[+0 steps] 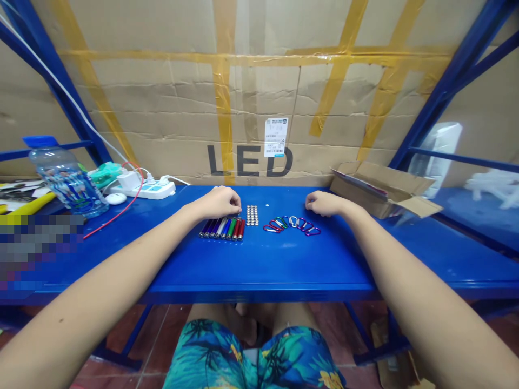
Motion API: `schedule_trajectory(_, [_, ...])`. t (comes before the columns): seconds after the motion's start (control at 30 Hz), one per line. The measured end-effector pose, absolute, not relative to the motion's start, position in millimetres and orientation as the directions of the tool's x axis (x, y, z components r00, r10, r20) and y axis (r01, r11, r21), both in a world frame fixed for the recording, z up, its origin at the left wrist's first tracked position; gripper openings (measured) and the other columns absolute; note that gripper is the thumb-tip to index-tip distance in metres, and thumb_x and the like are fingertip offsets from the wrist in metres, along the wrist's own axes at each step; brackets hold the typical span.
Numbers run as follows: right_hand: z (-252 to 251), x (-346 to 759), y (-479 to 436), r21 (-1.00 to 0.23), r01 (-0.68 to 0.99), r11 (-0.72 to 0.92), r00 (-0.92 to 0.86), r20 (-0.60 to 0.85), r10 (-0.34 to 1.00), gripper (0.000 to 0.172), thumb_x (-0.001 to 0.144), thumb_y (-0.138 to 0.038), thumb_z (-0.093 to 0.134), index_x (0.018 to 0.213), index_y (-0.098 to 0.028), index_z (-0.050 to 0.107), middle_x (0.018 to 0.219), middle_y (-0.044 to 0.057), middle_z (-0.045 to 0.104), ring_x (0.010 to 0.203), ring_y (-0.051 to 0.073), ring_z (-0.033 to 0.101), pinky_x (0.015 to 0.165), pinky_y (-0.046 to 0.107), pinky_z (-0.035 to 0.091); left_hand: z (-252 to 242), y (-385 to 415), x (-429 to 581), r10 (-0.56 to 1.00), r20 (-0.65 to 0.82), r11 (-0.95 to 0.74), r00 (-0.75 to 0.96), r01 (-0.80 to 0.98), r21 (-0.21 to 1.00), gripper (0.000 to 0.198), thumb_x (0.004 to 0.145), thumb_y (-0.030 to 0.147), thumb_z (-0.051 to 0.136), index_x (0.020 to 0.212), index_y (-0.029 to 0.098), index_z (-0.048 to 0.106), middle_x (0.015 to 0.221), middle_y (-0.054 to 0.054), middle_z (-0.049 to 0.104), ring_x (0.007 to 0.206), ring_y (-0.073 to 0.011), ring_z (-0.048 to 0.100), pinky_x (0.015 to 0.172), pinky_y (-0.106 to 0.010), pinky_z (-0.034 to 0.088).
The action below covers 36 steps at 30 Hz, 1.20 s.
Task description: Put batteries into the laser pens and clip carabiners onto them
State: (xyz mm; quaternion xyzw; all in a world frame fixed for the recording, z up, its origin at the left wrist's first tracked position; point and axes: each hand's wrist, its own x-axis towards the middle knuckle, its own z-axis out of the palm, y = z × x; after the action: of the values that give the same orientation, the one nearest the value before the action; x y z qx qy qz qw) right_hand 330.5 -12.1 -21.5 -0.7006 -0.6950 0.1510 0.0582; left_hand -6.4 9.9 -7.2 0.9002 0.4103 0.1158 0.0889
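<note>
My left hand (221, 202) rests on the blue table (259, 259) with its fingers curled down over the far ends of a row of several small coloured flashlights (222, 228). Just right of them sits a block of several silver button cells (252, 215). A line of several coloured carabiner clips (291, 225) lies further right. My right hand (324, 204) rests fingers curled on the table just behind the right end of the clips. I cannot make out anything gripped in either hand.
An open cardboard box (381, 189) stands at the right rear. At the left are a water bottle (67, 181), a white power strip (148, 188) with a red cable and a white mouse. A taped cardboard wall marked LED closes the back.
</note>
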Motion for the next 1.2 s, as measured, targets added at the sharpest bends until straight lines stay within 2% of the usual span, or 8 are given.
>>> schedule_trajectory(0.1, [-21.2,330.7,-12.4,-0.301,0.953,-0.029,-0.012,-0.133,0.991,0.016,0.081,-0.019,0.055,0.092,-0.014,0.065,0.067,0.007,0.061,0.047,0.014,0.052,0.045,0.026,0.038,-7.5,14.9,-13.4,0.765,0.173,-0.643,0.620,0.727,0.240,0.021,0.082,0.029,0.058,0.082,0.018,0.076,0.086,-0.006,0.076,0.078,-0.0177,0.065,0.071,-0.029,0.043])
schedule_trajectory(0.27, [-21.3,330.5,-12.0,-0.320,0.947,-0.031,-0.017,-0.147,0.989,0.015,0.081,-0.019,0.055,0.091,-0.014,0.064,0.067,0.006,0.061,0.046,0.014,0.051,0.044,0.026,0.037,0.5,7.3,-14.4,0.717,0.231,-0.696,0.658,0.659,0.284,0.021,0.081,0.027,0.057,0.085,0.016,0.074,0.085,-0.006,0.072,0.077,-0.0167,0.061,0.073,-0.029,0.044])
schedule_trajectory(0.5, [-19.5,326.9,-14.7,-0.326,0.945,-0.025,-0.020,-0.135,0.991,0.012,0.080,-0.019,0.055,0.087,-0.015,0.063,0.064,0.005,0.060,0.047,0.015,0.052,0.045,0.026,0.037,6.0,-11.2,-1.2,0.587,0.102,-0.798,0.803,0.551,0.245,0.016,0.080,0.024,0.060,0.085,0.019,0.074,0.090,-0.005,0.067,0.087,-0.0178,0.059,0.078,-0.030,0.044])
schedule_trajectory(0.77, [-13.8,309.4,-21.0,-0.433,0.860,0.271,-0.232,0.141,0.962,0.019,0.074,-0.016,0.050,0.084,-0.015,0.066,0.070,0.002,0.064,0.061,0.014,0.052,0.061,0.025,0.041,6.8,-12.6,-1.1,0.555,0.060,-0.822,0.829,0.537,0.188,0.017,0.081,0.023,0.059,0.086,0.020,0.075,0.088,-0.004,0.064,0.087,-0.0182,0.057,0.082,-0.031,0.042])
schedule_trajectory(0.93, [-16.6,307.1,-19.3,-0.422,0.851,0.313,-0.265,0.170,0.949,0.020,0.074,-0.016,0.049,0.086,-0.015,0.066,0.075,0.004,0.065,0.067,0.015,0.052,0.066,0.026,0.041,5.1,-13.8,0.3,0.562,0.050,-0.819,0.826,0.547,0.173,0.015,0.082,0.025,0.062,0.085,0.021,0.076,0.088,-0.005,0.067,0.093,-0.0202,0.058,0.083,-0.031,0.042])
schedule_trajectory(1.2, [-15.8,308.6,-19.4,-0.416,0.849,0.325,-0.270,0.186,0.945,0.020,0.077,-0.015,0.048,0.086,-0.014,0.066,0.078,0.004,0.065,0.068,0.015,0.052,0.066,0.025,0.039,3.1,-15.8,2.8,0.576,0.025,-0.801,0.817,0.558,0.215,0.015,0.082,0.029,0.064,0.082,0.020,0.077,0.083,-0.005,0.069,0.080,-0.0181,0.059,0.076,-0.031,0.043])
